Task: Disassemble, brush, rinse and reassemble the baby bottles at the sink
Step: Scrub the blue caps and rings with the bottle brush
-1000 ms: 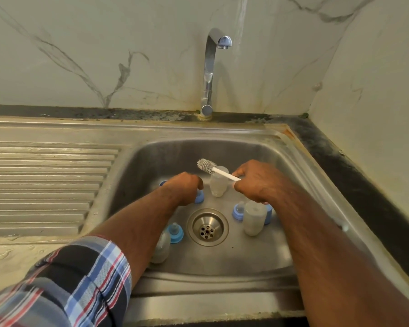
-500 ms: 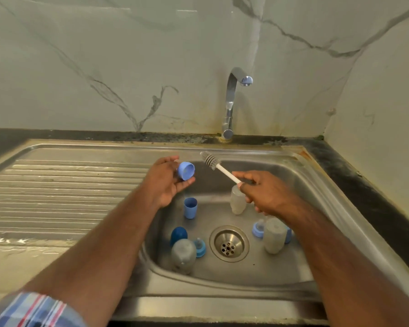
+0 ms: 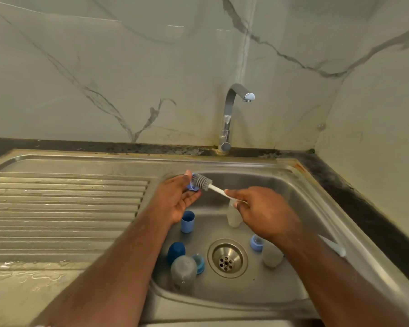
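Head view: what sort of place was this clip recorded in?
Most likely a home kitchen: a stainless steel sink with a ribbed draining board, a chrome swan-neck tap, and a marble-patterned wall behind.

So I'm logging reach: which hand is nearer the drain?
Right. The right hand hovers just behind the drain, holding the brush; the left hand is farther back-left.

no readable text, labels or numbers

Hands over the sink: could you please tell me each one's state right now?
Left hand: holds a blue cap.
Right hand: grips the bottle brush by its handle.
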### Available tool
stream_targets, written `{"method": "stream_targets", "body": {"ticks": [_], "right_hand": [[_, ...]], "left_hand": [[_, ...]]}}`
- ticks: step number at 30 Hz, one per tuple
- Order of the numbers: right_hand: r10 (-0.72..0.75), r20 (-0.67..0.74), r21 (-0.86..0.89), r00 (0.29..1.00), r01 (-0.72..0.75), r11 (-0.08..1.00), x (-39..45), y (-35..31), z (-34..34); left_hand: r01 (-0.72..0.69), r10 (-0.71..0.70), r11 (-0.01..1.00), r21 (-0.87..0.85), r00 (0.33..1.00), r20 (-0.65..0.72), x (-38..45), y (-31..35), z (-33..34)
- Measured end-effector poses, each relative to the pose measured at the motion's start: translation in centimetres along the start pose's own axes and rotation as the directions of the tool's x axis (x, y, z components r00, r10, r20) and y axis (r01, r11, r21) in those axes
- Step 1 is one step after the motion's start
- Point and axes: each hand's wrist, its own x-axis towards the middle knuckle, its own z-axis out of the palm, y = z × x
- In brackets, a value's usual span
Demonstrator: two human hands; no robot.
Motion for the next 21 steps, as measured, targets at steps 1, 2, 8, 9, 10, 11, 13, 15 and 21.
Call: {"method": "stream_targets", "body": {"ticks": [1,2,8,9,10,11,13,15,21], "right_hand": [[-0.012,-0.006,-0.032,1.000,0.012,0.999,0.1,-0.2,0.1],[-0.020,-0.012,-0.055,1.000,0.020,0.998,0.1,-0.4,0.1],[0.010,0.020,-0.087,1.000,-0.008,0.996,0.3,-0.2,0.1],[0.017,0.041,-0.032,0.999,-0.016,0.999,0.3,-0.2,0.1],[0.016,0.060,0.035,0.998,-0.018,0.999,0.3,-0.1,0.2],[0.011,0.067,0.089,0.998,-0.017,0.996,0.3,-0.1,0.3],[0.011,0.031,0.120,0.999,-0.015,0.993,0.3,0.0,0.1],[0.018,-0.024,0.066,1.000,-0.016,0.998,0.3,0.2,0.1],[0.011,0.086,0.195,0.996,-0.028,0.980,0.2,-0.1,0.2]], "left_hand": [[-0.004,0.004,1.000,0.009,1.000,0.004,0.0,-0.1,0.1],[-0.006,0.006,1.000,0.010,1.000,0.006,0.0,-0.2,0.2],[-0.026,0.026,1.000,-0.007,1.000,-0.004,-0.1,0.1,0.0],[-0.033,0.033,0.999,-0.010,0.999,-0.007,-0.1,0.2,0.0],[-0.038,0.038,0.999,-0.014,0.999,-0.010,-0.2,0.2,-0.1],[-0.042,0.041,0.999,-0.017,0.999,-0.012,-0.2,0.3,-0.1],[-0.040,0.040,0.999,-0.023,0.999,-0.002,-0.3,0.3,-0.1],[-0.037,0.037,0.999,-0.033,0.999,0.020,-0.4,0.3,0.0],[-0.037,0.039,0.997,-0.063,0.999,0.024,-0.4,0.8,-0.6]]}}
